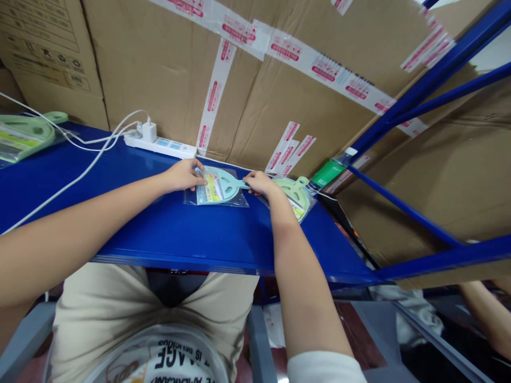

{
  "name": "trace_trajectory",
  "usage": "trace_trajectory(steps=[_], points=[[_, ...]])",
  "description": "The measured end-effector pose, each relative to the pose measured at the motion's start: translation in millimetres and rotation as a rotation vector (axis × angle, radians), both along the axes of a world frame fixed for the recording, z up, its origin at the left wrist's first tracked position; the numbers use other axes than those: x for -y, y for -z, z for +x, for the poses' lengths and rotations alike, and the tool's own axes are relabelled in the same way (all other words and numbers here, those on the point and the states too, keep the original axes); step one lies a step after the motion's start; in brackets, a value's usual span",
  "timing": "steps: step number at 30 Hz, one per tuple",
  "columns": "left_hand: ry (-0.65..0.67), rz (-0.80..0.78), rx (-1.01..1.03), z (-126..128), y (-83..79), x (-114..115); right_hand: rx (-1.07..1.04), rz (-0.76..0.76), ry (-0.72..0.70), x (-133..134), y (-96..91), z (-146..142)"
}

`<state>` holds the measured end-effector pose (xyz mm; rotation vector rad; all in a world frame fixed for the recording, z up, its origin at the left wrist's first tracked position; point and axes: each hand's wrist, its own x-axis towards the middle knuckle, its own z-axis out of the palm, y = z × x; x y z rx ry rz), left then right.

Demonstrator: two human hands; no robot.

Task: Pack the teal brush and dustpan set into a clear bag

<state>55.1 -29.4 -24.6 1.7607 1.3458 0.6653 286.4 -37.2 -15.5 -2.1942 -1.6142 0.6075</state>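
Observation:
A light-blue plastic piece with a rounded body and short handle, looking like a small dustpan point(228, 186), lies over a clear plastic bag point(240, 201) on the blue table. It carries a yellow and white label point(214, 186). My left hand point(184, 175) pinches its left edge by the label, thumb and fingers nearly together. At the other end, my right hand point(258, 182) grips the handle, its fingertips partly hidden. A light-green dustpan point(300, 192) of the same shape, in a clear bag, lies just right of my right hand, partly behind the wrist.
A white power strip point(167, 147) with a plugged-in charger and white cables point(85, 173) stands along the back. Another green dustpan point(48, 133) lies far left. A green-labelled bottle point(331, 171) leans at the right by the blue frame point(403, 199). Cardboard boxes point(159, 69) wall the back.

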Motion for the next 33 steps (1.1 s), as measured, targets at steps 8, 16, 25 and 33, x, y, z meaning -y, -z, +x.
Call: trace_trajectory(steps=[8, 16, 25, 33], points=[[-0.062, -0.062, 0.151, -0.1, -1.1, -0.9, 0.005, -0.005, -0.009, -0.1, -0.1, 0.5], [-0.116, -0.076, 0.212, 1.6, 1.1, -4.3, 0.016, -0.008, -0.029, -2.9, 2.8, 3.5], [-0.236, -0.092, 0.328, 9.9, 0.1, -1.6, 0.069, -0.029, -0.063, 5.3, -3.3, -2.4], [-0.323, -0.135, 0.369, 15.4, -0.8, -0.5, 0.106, -0.040, -0.117, 7.7, -4.6, -3.9]])
